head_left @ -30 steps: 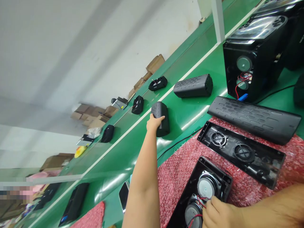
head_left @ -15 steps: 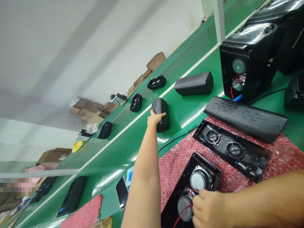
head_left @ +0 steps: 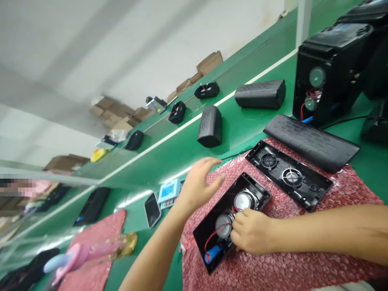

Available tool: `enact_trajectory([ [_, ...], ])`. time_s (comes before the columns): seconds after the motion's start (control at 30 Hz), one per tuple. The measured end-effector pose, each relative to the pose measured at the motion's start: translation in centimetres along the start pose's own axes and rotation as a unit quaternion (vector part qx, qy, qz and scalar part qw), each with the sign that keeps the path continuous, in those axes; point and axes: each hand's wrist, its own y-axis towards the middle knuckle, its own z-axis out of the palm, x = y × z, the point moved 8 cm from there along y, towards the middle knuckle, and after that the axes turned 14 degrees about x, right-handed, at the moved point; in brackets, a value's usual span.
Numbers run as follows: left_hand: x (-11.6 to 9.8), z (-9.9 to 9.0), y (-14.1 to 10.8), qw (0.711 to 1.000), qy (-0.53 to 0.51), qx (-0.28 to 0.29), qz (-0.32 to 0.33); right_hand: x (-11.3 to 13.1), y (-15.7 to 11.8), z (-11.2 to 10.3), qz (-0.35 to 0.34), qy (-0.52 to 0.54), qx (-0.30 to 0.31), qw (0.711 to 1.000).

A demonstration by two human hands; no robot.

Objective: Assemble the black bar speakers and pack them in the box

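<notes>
Right hand (head_left: pixel 253 234) grip pinched on speaker half (head_left: pixel 232 220), left hand (head_left: pixel 198 184) spread open, red bubble wrap (head_left: pixel 273 266), green conveyor (head_left: pixel 169 161)

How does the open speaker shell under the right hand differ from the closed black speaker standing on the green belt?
The open black speaker shell lies flat on the red bubble wrap, its two round drivers, red wires and blue cell exposed; the closed black grille-patterned speaker stands sealed on the green belt. The right hand touches the shell; no hand touches the closed speaker, and the left hand hovers open. Both are black plastic.
</notes>
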Motion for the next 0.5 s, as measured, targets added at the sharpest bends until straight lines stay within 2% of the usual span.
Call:
enact_trajectory([
  [0.07,-2.2,1.1,-6.2,0.998,0.046,-0.038,0.006,-0.5,-0.3,-2.1,0.026,0.014,0.012,0.999],
  [0.13,-3.4,2.6,-11.7,0.992,0.068,-0.104,-0.032,-2.0,-0.9,-5.1,0.054,0.028,0.014,0.998],
  [0.2,-3.9,4.9,-16.0,0.978,0.077,-0.169,-0.094,-5.0,-1.5,-8.2,0.098,0.023,-0.005,0.995],
  [0.27,-4.6,7.8,-18.3,0.968,0.089,-0.199,-0.123,-9.6,-2.3,-10.0,0.191,-0.012,-0.023,0.981],
  [0.3,-4.9,9.1,-18.8,0.965,0.091,-0.207,-0.134,-11.9,-2.4,-9.8,0.238,-0.027,0.004,0.971],
  [0.33,-5.1,10.2,-19.1,0.961,0.092,-0.216,-0.144,-14.8,-2.9,-8.4,0.328,-0.043,0.092,0.939],
  [0.37,-5.2,10.9,-19.1,0.958,0.090,-0.226,-0.152,-16.9,-3.4,-6.6,0.380,-0.037,0.183,0.906],
  [0.43,-5.1,11.5,-19.0,0.951,0.077,-0.255,-0.158,-19.0,-3.6,-4.3,0.403,-0.033,0.270,0.874],
  [0.5,-4.5,11.3,-18.8,0.948,0.054,-0.274,-0.156,-19.6,-3.2,-3.5,0.385,-0.034,0.294,0.874],
])
